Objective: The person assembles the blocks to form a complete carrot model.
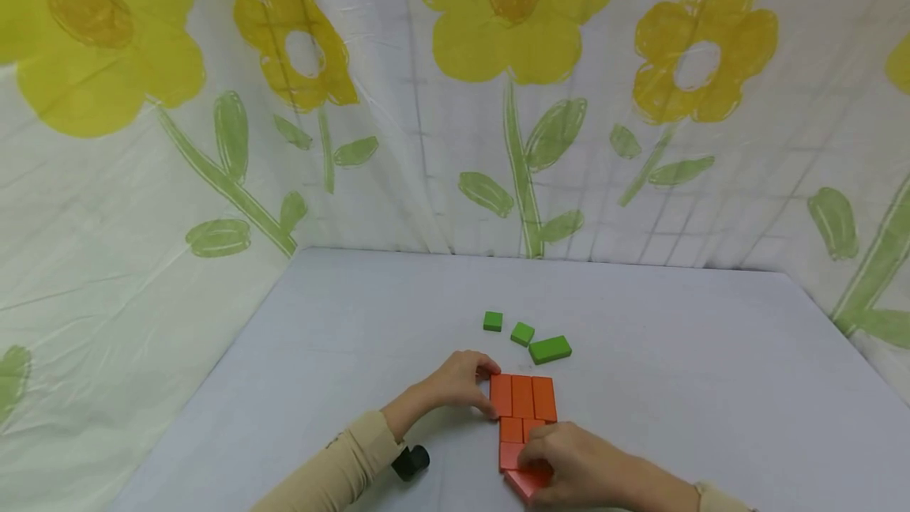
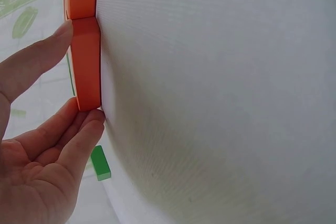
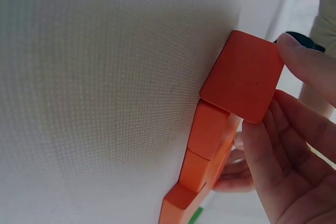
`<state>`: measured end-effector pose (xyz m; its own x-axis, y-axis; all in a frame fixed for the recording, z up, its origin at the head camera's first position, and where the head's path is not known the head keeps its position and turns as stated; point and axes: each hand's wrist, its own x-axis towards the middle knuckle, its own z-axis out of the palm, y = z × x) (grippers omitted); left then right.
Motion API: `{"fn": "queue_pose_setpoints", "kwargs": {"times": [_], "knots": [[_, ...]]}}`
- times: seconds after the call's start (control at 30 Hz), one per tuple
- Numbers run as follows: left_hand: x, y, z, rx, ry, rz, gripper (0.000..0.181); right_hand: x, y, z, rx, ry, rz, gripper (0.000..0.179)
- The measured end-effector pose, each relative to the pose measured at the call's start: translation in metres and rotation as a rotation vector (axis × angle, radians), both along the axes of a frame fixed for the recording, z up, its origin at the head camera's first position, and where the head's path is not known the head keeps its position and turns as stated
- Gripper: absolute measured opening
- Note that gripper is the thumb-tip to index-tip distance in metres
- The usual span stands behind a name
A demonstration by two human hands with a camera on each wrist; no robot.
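Observation:
Red-orange blocks lie together on the table, with three long ones side by side at the far end. My left hand [image 1: 460,382] spans the leftmost long orange block [image 1: 501,395], thumb at its near end and fingertips at its far end. In the left wrist view, that block [image 2: 86,66] meets another orange block at the thumb tip. Smaller orange blocks [image 1: 511,429] continue the group toward me. At the near end, my right hand [image 1: 579,461] pinches a red-orange block [image 1: 524,483], set slightly askew. The right wrist view shows this block's [image 3: 244,74] broad end between thumb and fingers.
Beyond the orange group lie two small green blocks [image 1: 493,321] and a longer green block [image 1: 550,349]. A small black object [image 1: 410,463] is beside the left sleeve [image 1: 341,461]. A flower-printed curtain [image 1: 398,141] hangs behind the white table [image 1: 675,338].

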<state>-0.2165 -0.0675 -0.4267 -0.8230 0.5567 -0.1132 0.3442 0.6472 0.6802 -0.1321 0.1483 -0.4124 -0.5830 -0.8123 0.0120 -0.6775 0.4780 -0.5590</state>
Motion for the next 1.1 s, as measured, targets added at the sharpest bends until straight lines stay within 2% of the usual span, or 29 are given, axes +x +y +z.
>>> {"fn": "queue_pose_setpoints", "kwargs": {"times": [0.63,0.77,0.83,0.93,1.03,1.1], "knots": [[-0.001,-0.002,0.000,0.020,0.027,-0.012,0.049,0.000,-0.004,0.000,-0.010,0.048,0.001,0.024],[0.000,-0.002,0.000,0.020,0.028,-0.015,0.049,-0.005,-0.001,0.007,-0.037,0.017,-0.012,0.025],[0.001,-0.002,0.000,0.020,0.023,-0.013,0.049,-0.011,0.003,0.013,-0.079,0.004,-0.039,0.025],[0.001,-0.001,0.002,0.016,0.010,-0.007,0.049,-0.028,0.011,0.025,-0.137,0.005,-0.128,0.022],[0.002,0.000,0.003,0.014,0.002,-0.003,0.049,-0.051,0.021,0.029,-0.122,0.068,-0.235,0.020],[0.002,0.000,0.003,0.010,0.003,-0.002,0.049,-0.067,0.028,0.026,-0.077,0.154,-0.279,0.021]]}}
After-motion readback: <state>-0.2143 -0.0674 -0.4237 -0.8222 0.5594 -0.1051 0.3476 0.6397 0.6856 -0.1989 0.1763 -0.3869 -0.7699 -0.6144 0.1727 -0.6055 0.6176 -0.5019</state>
